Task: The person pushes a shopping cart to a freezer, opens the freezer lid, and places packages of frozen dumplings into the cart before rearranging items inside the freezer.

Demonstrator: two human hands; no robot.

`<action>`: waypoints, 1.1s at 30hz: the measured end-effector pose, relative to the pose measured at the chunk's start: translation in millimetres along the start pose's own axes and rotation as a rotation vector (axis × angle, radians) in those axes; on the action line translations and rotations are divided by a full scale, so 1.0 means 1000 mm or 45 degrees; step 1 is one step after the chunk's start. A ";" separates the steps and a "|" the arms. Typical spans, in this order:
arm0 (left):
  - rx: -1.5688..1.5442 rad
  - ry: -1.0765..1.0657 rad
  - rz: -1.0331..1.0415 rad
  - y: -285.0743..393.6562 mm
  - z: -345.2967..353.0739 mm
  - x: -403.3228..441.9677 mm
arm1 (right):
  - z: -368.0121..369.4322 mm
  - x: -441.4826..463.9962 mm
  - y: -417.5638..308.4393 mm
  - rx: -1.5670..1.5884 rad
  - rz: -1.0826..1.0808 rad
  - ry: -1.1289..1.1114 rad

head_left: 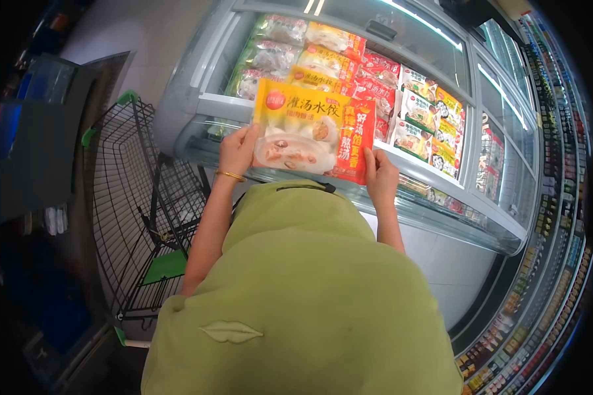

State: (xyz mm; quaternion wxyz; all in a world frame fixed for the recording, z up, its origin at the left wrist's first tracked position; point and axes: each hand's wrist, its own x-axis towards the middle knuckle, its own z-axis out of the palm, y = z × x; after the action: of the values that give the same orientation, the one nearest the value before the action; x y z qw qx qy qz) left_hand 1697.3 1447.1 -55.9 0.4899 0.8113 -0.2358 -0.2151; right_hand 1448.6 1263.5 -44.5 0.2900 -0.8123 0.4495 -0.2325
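Observation:
A yellow and red bag of frozen dumplings (303, 141) is held up in front of me, its printed front facing my view. My left hand (237, 150) grips its left edge, with a gold bracelet on that wrist. The lower right corner is pinched in my right hand (381, 174). Behind the bag stands a glass-topped freezer (207, 105) with rows of bagged food inside. Similar yellow bags (323, 60) lie just beyond the held one, partly covered by it. Red bags (375, 82) and white-green bags (415, 113) lie to their right.
A black wire shopping cart (128, 178) with green fittings stands at my left. Long shelves packed with small goods (547, 263) run along the right side. Dark bins or crates (39, 131) are at the far left. The freezer's front edge is close to my body.

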 end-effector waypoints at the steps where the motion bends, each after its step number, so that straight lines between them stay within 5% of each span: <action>1: -0.002 0.000 0.002 -0.004 0.002 0.001 | 0.000 0.000 0.001 -0.001 -0.002 0.002; 7: -0.396 0.034 -0.043 -0.003 0.008 0.001 | -0.001 -0.002 -0.004 -0.030 -0.016 0.026; 9: -0.541 -0.078 -0.338 0.008 0.002 -0.001 | -0.005 0.000 -0.010 0.076 0.009 -0.008; 13: -0.533 -0.063 -0.301 0.011 0.001 0.000 | -0.024 0.003 -0.043 -0.138 0.095 0.004; 16: -0.588 -0.041 -0.146 0.016 0.001 0.000 | -0.026 0.006 -0.054 -0.188 -0.084 0.146; 22: -1.055 -0.204 -0.248 0.052 -0.020 0.004 | -0.014 0.013 -0.078 -0.059 -0.485 0.002; 27: -1.037 -0.215 0.096 0.104 -0.025 0.007 | -0.003 0.032 -0.098 0.172 -0.415 -0.210; 29: -0.901 -0.178 0.237 0.137 -0.021 0.002 | -0.002 0.040 -0.113 0.812 -0.189 -0.402; 31: -0.528 -0.151 0.574 0.169 -0.011 -0.004 | -0.002 0.042 -0.131 0.930 -0.081 -0.383; 33: 0.024 -0.048 0.882 0.217 -0.003 -0.030 | -0.007 0.046 -0.138 1.722 0.305 -0.846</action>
State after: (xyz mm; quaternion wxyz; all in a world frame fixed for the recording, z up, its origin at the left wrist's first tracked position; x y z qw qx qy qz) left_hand 1637.8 1378.0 143.5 0.5219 0.6834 -0.5081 -0.0489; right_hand 1548.3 1280.8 60.0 0.8676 -0.4308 0.1833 -0.1673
